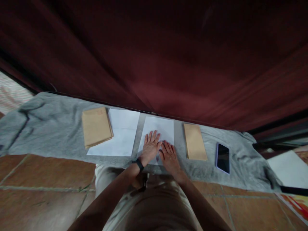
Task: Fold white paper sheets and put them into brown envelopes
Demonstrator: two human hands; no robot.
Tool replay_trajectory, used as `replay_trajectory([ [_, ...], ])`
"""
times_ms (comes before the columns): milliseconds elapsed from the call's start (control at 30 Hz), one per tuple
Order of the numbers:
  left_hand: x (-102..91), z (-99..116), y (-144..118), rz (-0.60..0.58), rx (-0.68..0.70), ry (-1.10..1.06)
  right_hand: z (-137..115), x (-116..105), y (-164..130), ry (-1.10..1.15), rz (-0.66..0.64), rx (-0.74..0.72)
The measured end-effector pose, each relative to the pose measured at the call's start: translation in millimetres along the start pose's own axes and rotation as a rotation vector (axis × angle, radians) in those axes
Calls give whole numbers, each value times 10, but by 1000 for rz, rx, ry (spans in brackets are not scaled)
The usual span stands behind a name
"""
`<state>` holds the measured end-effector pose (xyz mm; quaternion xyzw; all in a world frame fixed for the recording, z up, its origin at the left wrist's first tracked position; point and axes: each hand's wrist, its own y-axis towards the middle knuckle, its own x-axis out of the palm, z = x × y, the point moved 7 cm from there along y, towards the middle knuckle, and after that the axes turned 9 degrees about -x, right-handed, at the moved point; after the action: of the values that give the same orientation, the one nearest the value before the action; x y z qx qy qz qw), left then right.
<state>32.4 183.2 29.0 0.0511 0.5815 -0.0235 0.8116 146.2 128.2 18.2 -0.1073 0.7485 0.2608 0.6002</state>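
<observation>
A white sheet of paper [160,128] lies on a grey cloth [53,128] spread on the floor. My left hand [150,147] rests flat on the sheet's near half, fingers spread, with a dark band on the wrist. Beside it my right hand [169,156] presses flat on the sheet's near right part, and the two hands touch at the thumbs. Neither hand holds anything. To the left lies a second white sheet [120,134] with a stack of brown envelopes [96,126] overlapping its left edge. A single brown envelope [194,141] lies right of my hands.
A dark phone [223,158] lies face up on the cloth at the right. A dark red curtain [168,57] hangs right behind the cloth. Brown floor tiles [43,189] surround my knees. Another white sheet [290,168] sits at the far right.
</observation>
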Motion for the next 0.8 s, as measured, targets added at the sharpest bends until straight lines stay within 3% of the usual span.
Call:
replay_trajectory([
  [167, 84, 21, 250, -4, 3, 40, -140, -71, -249, 14, -14, -7],
  [333, 155, 156, 586, -30, 37, 30, -159, -131, -229, 30, -35, -6],
  [500, 171, 128, 853, -36, 39, 31, -159, -138, -216, 35, -26, -5],
  [800, 180, 59, 1048, -51, 23, 27, -170, -150, -208, 21, -19, -6],
])
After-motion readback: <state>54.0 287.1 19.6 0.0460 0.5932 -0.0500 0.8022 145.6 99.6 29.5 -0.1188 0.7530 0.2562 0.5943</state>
